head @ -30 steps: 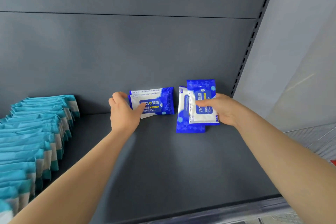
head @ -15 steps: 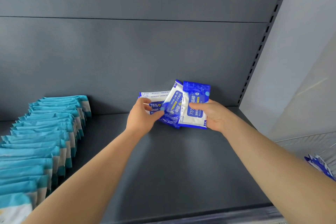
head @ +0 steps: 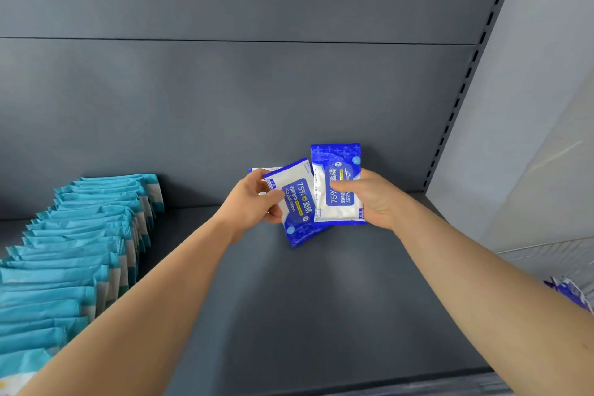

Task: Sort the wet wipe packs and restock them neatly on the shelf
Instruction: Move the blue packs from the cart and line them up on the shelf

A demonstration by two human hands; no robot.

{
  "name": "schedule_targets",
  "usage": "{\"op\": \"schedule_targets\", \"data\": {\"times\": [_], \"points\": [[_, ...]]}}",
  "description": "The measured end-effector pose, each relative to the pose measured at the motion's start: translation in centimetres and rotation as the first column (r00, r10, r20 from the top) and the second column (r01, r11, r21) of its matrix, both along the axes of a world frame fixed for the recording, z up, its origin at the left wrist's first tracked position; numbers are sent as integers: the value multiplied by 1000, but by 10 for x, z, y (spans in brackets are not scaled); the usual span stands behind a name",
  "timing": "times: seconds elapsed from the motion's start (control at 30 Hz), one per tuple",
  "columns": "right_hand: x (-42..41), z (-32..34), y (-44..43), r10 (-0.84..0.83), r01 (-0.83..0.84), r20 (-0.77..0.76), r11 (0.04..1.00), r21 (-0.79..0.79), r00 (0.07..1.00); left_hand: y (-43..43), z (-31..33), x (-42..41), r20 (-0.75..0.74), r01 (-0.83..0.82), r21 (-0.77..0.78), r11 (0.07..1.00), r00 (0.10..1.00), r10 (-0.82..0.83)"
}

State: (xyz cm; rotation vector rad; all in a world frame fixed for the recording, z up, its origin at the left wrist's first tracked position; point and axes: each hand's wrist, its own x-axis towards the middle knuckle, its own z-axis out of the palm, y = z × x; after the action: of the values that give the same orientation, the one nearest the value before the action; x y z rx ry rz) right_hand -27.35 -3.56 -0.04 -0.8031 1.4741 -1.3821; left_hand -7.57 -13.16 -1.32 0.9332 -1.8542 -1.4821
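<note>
Over on the far left, a long row of teal wet wipe packs stands on edge, running from the near corner back to the rear panel. There's open grey shelf between that row and the action. Now the left hand: thumb on the front, fingers curled behind, it's gripping a blue alcohol wipe pack that's tilted, its bottom corner dipping toward the shelf. Peeking out behind those fingers is the white edge of another pack, mostly hidden. Right alongside, the right hand clasps a second blue pack upright against the rear panel, thumb laid across the label, and its left edge overlaps the tilted one. Further right, the slotted upright closes off the bay. Down at the far right edge, behind the forearm, more blue packs show in part.
</note>
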Motion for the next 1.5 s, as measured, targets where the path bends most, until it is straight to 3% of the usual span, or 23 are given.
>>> {"op": "schedule_targets", "data": {"times": [0.13,0.33,0.43,0.53,0.7,0.8,0.9,0.97,1.03,1.1,1.3,1.5], "points": [[0,0,-2,-108,105,64,993,50,992,0,-1,0,14,-61,-31,998,998,62],[-21,5,6,-250,252,84,968,-15,965,-5,-16,15,-13,-124,112,986,992,126],[-22,4,10,-246,253,126,967,-41,961,-8,-28,17,242,-183,-170,968,945,221],[-15,-4,8,-224,234,156,971,-47,962,-7,-32,16,309,-210,-288,934,903,298],[3,-25,-1,-291,319,267,945,-67,919,-5,-29,12,212,-187,-95,978,956,203],[18,-36,-8,-285,309,249,949,-60,925,-5,-28,9,244,-168,-113,979,951,191],[30,-42,-14,-224,233,127,971,-61,966,-1,-27,4,311,-189,-207,960,918,247],[28,-43,-15,-212,208,-139,977,-45,967,-1,-25,2,317,-194,-262,945,908,274],[20,-40,-14,-190,196,-446,980,-32,874,-4,-23,3,295,-210,-291,933,909,296],[15,-37,-12,-152,187,-591,982,-3,792,-7,-23,4,272,-223,-313,923,910,312],[18,-33,-21,-134,162,-614,987,-10,778,-9,-31,5,176,-297,-335,894,912,369],[21,-37,-28,-69,117,-631,993,34,773,-9,-26,11,252,-151,-304,941,939,232]]}}
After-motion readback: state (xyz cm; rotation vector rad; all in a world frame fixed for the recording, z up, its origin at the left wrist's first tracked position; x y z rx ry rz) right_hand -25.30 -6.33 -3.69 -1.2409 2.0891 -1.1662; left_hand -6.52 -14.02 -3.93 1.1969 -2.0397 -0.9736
